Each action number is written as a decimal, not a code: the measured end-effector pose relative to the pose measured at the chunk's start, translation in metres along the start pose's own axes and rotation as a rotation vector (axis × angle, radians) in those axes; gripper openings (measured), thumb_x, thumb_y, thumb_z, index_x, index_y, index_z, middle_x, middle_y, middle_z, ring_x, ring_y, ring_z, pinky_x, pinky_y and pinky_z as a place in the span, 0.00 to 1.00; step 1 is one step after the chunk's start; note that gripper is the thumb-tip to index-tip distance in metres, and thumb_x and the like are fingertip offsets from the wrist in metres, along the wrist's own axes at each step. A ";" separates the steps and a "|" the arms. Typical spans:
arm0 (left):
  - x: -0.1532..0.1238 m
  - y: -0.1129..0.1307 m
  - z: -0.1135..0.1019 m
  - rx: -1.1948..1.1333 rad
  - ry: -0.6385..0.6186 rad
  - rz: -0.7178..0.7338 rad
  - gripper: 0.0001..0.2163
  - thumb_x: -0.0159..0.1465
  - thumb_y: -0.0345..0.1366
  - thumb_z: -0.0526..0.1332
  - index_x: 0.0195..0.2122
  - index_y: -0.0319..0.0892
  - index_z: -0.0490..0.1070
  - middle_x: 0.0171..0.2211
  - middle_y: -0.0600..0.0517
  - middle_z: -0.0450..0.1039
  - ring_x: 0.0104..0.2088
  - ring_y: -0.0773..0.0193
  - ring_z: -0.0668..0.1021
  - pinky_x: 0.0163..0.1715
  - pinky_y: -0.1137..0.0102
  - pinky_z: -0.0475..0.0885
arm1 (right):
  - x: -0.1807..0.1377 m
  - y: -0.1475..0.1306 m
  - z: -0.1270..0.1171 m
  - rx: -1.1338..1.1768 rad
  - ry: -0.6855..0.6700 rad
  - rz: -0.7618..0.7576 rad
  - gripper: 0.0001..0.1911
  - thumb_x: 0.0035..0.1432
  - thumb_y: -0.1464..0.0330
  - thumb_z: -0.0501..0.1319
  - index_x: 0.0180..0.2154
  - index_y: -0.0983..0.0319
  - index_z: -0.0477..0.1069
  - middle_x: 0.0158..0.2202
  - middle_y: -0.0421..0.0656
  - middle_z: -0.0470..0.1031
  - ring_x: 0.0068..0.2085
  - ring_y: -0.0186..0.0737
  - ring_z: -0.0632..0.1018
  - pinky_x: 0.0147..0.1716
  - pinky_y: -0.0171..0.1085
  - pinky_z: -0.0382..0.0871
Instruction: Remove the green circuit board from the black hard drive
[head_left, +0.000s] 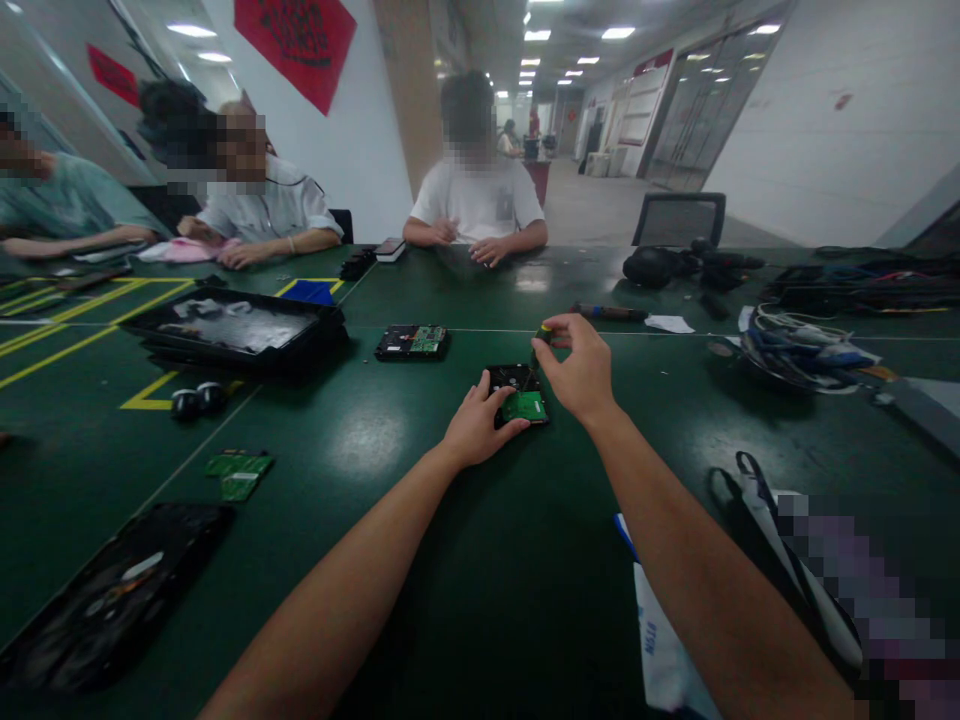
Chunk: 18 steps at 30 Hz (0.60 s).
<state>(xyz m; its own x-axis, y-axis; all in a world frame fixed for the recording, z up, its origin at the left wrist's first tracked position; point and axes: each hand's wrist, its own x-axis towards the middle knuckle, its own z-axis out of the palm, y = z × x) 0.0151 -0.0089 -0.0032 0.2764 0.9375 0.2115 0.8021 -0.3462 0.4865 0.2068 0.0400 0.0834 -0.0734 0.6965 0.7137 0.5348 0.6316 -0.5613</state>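
Note:
A hard drive (516, 380) lies on the green table with its green circuit board facing up. My left hand (481, 425) grips it from the left and near side, thumb along the near edge and fingers over the board. My right hand (577, 362) is closed on the dark and yellow handle of a small screwdriver (543, 338), held upright with its lower end at the drive's right side. Whether the tip touches a screw is too small to tell. A second hard drive (412, 342) rests farther off to the left, its board also up.
Stacked black trays (247, 345) hold small parts at left. Nearer lie a loose green circuit board (241, 474) and a black tray (112, 600). Tangled cables (802, 345) and a black power tool (675, 265) sit at right. Several people sit across the table.

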 end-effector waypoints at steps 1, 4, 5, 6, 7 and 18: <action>0.000 0.000 0.000 0.002 0.002 0.001 0.33 0.66 0.59 0.62 0.67 0.46 0.66 0.75 0.37 0.45 0.73 0.39 0.57 0.68 0.49 0.61 | 0.000 0.000 0.000 0.000 0.003 -0.003 0.10 0.61 0.67 0.64 0.46 0.58 0.71 0.45 0.47 0.78 0.45 0.46 0.80 0.44 0.47 0.79; 0.000 0.000 0.000 0.004 0.008 -0.002 0.32 0.66 0.58 0.62 0.66 0.47 0.66 0.75 0.38 0.45 0.73 0.39 0.57 0.68 0.50 0.61 | 0.000 0.000 0.000 0.005 0.004 -0.013 0.11 0.61 0.67 0.64 0.45 0.58 0.72 0.45 0.47 0.78 0.44 0.46 0.80 0.44 0.47 0.79; 0.000 0.000 0.000 0.004 0.007 -0.005 0.32 0.66 0.58 0.62 0.66 0.47 0.66 0.75 0.38 0.45 0.73 0.39 0.58 0.68 0.50 0.61 | 0.000 0.000 0.000 0.007 0.003 -0.013 0.10 0.61 0.67 0.64 0.46 0.58 0.72 0.45 0.47 0.78 0.44 0.46 0.80 0.44 0.47 0.79; 0.000 0.000 0.000 0.004 0.005 -0.007 0.32 0.66 0.58 0.62 0.66 0.47 0.66 0.75 0.38 0.45 0.73 0.39 0.58 0.68 0.50 0.61 | 0.000 0.000 0.000 0.009 0.002 -0.012 0.10 0.61 0.67 0.64 0.46 0.58 0.71 0.45 0.47 0.78 0.45 0.46 0.80 0.44 0.47 0.79; 0.000 0.000 0.000 0.004 0.003 -0.008 0.32 0.66 0.58 0.62 0.66 0.47 0.66 0.75 0.39 0.45 0.73 0.39 0.58 0.68 0.50 0.61 | 0.000 -0.001 0.000 0.011 0.001 -0.011 0.10 0.61 0.67 0.64 0.46 0.58 0.71 0.45 0.47 0.78 0.45 0.46 0.80 0.44 0.47 0.79; -0.002 0.002 -0.003 -0.026 -0.010 -0.005 0.32 0.67 0.57 0.62 0.67 0.46 0.65 0.76 0.38 0.44 0.73 0.38 0.56 0.69 0.48 0.59 | 0.000 -0.001 -0.001 0.004 -0.011 -0.010 0.10 0.62 0.67 0.64 0.46 0.57 0.71 0.46 0.47 0.77 0.45 0.47 0.80 0.44 0.47 0.79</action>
<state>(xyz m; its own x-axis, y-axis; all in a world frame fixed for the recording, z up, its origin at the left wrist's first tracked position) 0.0141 -0.0115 0.0001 0.2777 0.9396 0.2001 0.7894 -0.3419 0.5098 0.2073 0.0394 0.0842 -0.0878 0.6939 0.7147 0.5308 0.6397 -0.5559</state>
